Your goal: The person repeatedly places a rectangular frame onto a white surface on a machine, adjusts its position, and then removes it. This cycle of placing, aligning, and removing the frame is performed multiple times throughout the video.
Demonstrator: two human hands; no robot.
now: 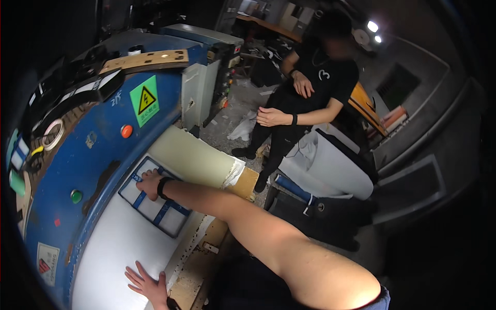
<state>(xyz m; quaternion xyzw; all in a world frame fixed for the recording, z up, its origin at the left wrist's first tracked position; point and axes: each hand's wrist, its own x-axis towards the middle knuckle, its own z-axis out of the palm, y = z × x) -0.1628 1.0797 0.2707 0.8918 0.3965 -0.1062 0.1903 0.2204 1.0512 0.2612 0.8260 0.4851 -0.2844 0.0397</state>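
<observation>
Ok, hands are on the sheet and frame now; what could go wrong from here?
The right hand is on the blue frame; an uneven push might skew it on the white sheet.

The left hand rests spread on that same sheet, so pressing sideways could drag or crease it.

Both hands are bare beside the blue machine with its electrical warning label; fingers may be at risk if anything moves.
</observation>
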